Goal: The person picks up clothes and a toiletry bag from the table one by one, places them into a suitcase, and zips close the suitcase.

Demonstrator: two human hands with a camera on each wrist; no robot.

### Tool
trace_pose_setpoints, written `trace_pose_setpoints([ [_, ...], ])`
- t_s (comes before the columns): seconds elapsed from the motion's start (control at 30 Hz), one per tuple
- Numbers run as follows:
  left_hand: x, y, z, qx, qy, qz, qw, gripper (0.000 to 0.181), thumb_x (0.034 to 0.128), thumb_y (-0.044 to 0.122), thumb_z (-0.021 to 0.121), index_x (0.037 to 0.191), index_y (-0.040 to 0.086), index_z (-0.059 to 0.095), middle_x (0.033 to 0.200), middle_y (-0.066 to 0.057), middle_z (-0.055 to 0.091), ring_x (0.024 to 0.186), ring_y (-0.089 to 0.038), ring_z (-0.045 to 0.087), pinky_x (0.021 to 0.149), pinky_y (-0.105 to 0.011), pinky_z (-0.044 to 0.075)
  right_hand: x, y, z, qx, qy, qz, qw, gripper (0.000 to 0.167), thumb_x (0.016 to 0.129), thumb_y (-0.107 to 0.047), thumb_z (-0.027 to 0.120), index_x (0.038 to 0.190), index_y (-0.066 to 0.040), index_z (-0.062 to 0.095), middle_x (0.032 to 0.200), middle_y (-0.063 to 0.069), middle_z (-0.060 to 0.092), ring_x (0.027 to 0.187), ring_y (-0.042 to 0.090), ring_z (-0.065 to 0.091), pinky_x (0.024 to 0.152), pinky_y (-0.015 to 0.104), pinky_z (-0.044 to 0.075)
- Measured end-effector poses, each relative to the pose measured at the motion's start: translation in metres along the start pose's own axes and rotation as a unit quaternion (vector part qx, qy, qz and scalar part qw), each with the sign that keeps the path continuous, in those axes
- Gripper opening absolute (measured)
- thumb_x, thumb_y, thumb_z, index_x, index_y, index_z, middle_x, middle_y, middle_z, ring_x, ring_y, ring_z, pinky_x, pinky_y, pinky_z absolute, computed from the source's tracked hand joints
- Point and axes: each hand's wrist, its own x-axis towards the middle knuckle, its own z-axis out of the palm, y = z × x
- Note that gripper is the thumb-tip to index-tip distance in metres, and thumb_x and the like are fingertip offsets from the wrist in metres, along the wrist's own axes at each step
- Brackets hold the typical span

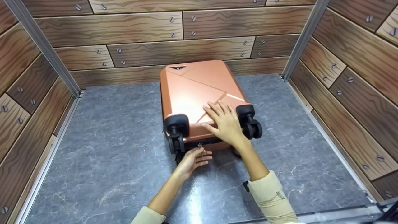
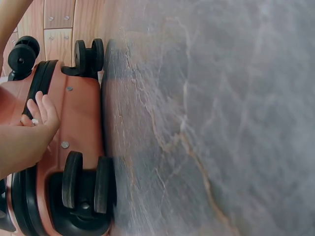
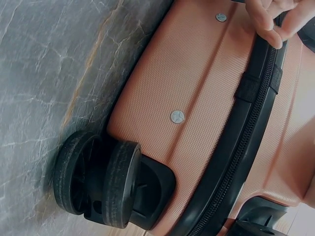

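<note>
An orange hard-shell suitcase [image 1: 199, 84] lies flat on the floor, its wheeled end toward me. At that end my left hand [image 1: 192, 160] pinches the zipper pull [image 1: 200, 145] between thumb and index finger, with the other fingers loosely spread. In the left wrist view, a bit of metal shows at the fingertips of this hand [image 2: 29, 140]. The closed zipper [image 3: 241, 142] runs along a black band in the right wrist view. On the upper shell my right hand [image 1: 225, 123] rests with its fingers spread, close to the right black wheel [image 1: 252, 129].
Grey marbled floor [image 1: 118, 140] surrounds the suitcase. Wood-patterned walls [image 1: 140, 29] close in the back and both sides. Another black wheel [image 1: 177, 143] juts out at the suitcase's left corner. A metal edge strip [image 1: 339, 214] crosses the near right.
</note>
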Motion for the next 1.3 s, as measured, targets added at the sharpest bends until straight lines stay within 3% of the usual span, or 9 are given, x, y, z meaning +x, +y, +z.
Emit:
trace_pose_setpoints([
  [0.2,0.004,0.001,0.005,0.047,0.006,0.004,0.9989,0.025,0.098,0.02,0.04,0.097,-0.001,0.054,0.092,-0.01,0.066,0.091,-0.027,0.062,0.086,-0.045,0.045,0.0,0.0,-0.001,0.002,0.004,-0.001,1.0,0.062,0.088,-0.059,0.045,0.136,-0.02,0.046,0.141,0.002,0.039,0.127,0.034,0.032,0.104,0.052,0.016],
  [0.4,0.005,0.002,0.003,0.037,0.002,-0.004,0.9993,0.035,0.0971,0.021,0.039,0.094,-0.008,0.057,0.089,-0.013,0.066,0.089,-0.027,0.062,0.087,-0.046,0.044,0.0,0.0,-0.001,0.0,0.003,-0.003,1.0,0.064,0.087,-0.06,0.043,0.137,-0.02,0.046,0.141,0.002,0.039,0.128,0.034,0.032,0.104,0.052,0.015],
  [0.67,0.001,0.002,-0.004,0.014,-0.004,0.006,0.9999,0.026,0.0978,0.021,0.039,0.08,0.008,0.053,0.092,-0.008,0.064,0.092,-0.028,0.062,0.087,-0.045,0.044,0.001,0.0,0.0,-0.005,0.001,-0.002,1.0,0.064,0.087,-0.059,0.043,0.137,-0.019,0.045,0.141,0.003,0.039,0.127,0.034,0.031,0.104,0.052,0.015],
  [0.87,-0.002,0.002,-0.008,-0.034,-0.021,0.004,0.9992,0.024,0.0974,0.013,0.038,0.082,0.009,0.054,0.094,-0.008,0.063,0.093,-0.027,0.061,0.09,-0.046,0.042,0.0,0.001,0.002,-0.007,0.013,-0.012,0.9998,0.067,0.085,-0.062,0.044,0.136,-0.019,0.046,0.14,0.004,0.04,0.126,0.036,0.033,0.103,0.053,0.017],
  [1.03,-0.004,0.003,-0.012,-0.09,-0.027,-0.015,0.9954,0.025,0.0975,0.013,0.038,0.08,0.009,0.056,0.091,-0.006,0.063,0.093,-0.025,0.061,0.096,-0.047,0.036,-0.002,0.002,0.002,-0.029,0.019,-0.029,0.999,0.084,0.073,-0.07,0.055,0.137,-0.018,0.045,0.14,0.004,0.04,0.126,0.035,0.034,0.103,0.053,0.019],
  [1.3,-0.004,0.005,-0.017,-0.181,-0.029,-0.058,0.9812,0.032,0.0969,0.009,0.034,0.078,0.01,0.06,0.087,-0.004,0.063,0.092,-0.024,0.059,0.099,-0.044,0.033,-0.002,0.005,0.005,-0.041,0.038,-0.042,0.9975,0.09,0.062,-0.064,0.07,0.136,-0.019,0.046,0.14,0.003,0.041,0.125,0.035,0.036,0.102,0.053,0.022],
])
